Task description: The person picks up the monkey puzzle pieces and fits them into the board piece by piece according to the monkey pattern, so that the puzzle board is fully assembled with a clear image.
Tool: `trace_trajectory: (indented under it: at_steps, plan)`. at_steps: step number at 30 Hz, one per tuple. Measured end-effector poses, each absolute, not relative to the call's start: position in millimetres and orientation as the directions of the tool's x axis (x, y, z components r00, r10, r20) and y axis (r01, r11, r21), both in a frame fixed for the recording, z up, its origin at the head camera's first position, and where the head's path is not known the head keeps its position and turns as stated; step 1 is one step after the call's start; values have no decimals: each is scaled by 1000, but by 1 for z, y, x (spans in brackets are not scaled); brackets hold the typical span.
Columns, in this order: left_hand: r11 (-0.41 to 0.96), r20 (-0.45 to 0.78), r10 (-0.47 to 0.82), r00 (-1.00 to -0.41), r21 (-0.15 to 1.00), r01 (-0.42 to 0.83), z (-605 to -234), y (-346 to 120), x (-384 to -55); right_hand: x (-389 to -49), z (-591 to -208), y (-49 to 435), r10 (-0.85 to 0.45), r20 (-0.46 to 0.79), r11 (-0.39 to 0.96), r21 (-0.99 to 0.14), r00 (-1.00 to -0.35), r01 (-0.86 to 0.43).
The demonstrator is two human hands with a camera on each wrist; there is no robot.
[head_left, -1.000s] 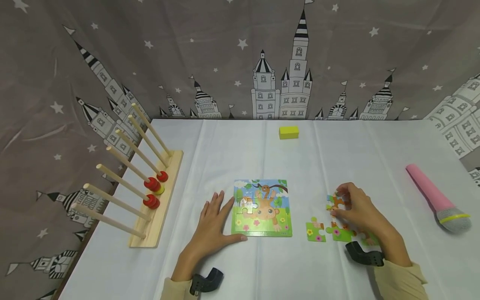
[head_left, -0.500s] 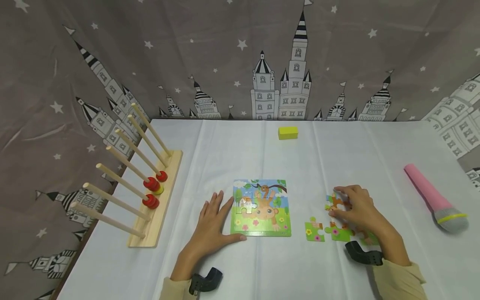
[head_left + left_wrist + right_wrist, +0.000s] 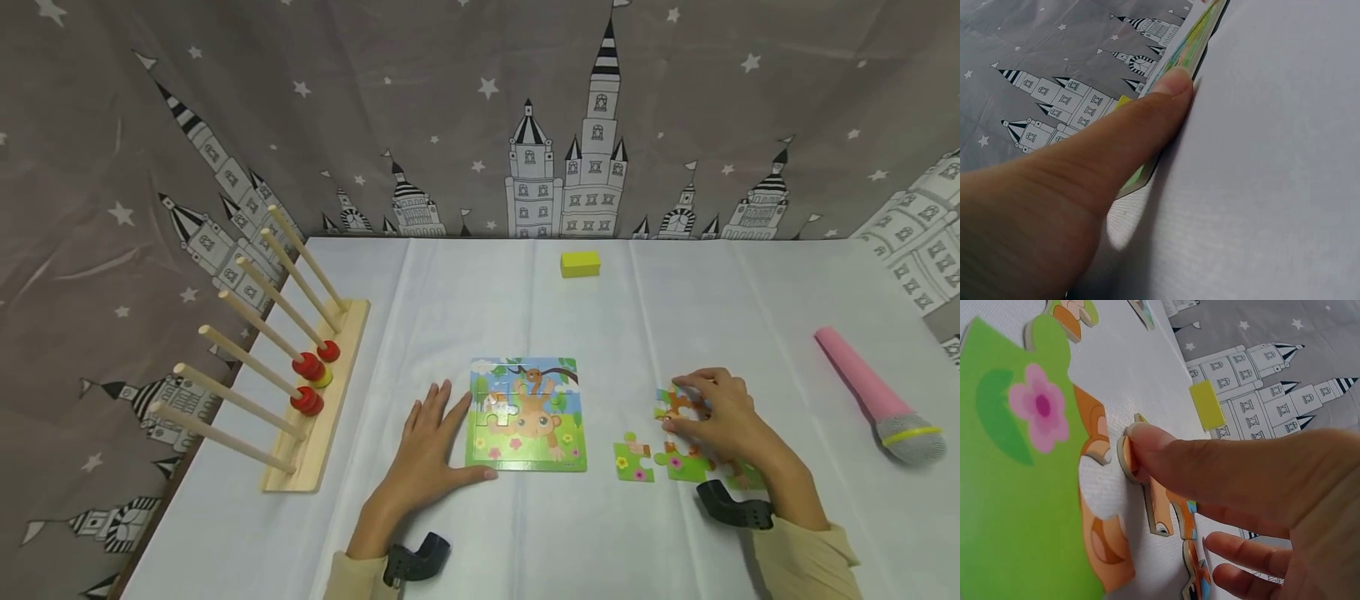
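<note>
My left hand [image 3: 422, 454] lies with spread fingers on the white cloth, left of a square monkey jigsaw puzzle [image 3: 525, 464]. Its thumb [image 3: 1172, 84] touches the puzzle's lower left edge in the left wrist view. To the right, my right hand [image 3: 723, 417] pinches a puzzle piece [image 3: 675, 402] between thumb and index finger; the palm partly hides it. Several other loose pieces lie around that hand: a green one with flowers [image 3: 633, 461], one with a pink flower [image 3: 1019, 506] close to the right wrist camera, and another [image 3: 744, 477] partly under the wrist.
A wooden peg stand [image 3: 318, 437] with red and yellow beads [image 3: 307, 402] stands at the left. Toward the back lies a yellow block [image 3: 580, 264]. A pink toy microphone [image 3: 866, 379] rests at the right, and a grey castle-print curtain [image 3: 450, 108] hangs behind the table.
My right index finger has straightened slightly at the puzzle piece. My left hand holds its place beside the puzzle; the head view has shifted a little.
</note>
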State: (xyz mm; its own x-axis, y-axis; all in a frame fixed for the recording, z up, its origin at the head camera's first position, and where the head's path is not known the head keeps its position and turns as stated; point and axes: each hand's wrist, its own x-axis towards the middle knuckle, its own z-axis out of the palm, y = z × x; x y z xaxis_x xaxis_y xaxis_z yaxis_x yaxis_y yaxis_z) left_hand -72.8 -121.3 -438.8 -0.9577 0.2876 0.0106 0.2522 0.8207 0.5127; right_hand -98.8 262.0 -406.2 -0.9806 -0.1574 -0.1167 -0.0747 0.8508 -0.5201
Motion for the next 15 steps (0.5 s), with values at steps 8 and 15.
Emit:
trace_trajectory:
  at_steps: [8, 15]
  plan:
    - [827, -15, 282, -959, 510, 235, -438, -122, -72, -99, -404, 260, -153, -95, 832, -549, -984, -77]
    - [830, -24, 276, -961, 510, 226, -437, -122, -71, -98, -403, 256, -160, -121, 799, -598, -980, -57]
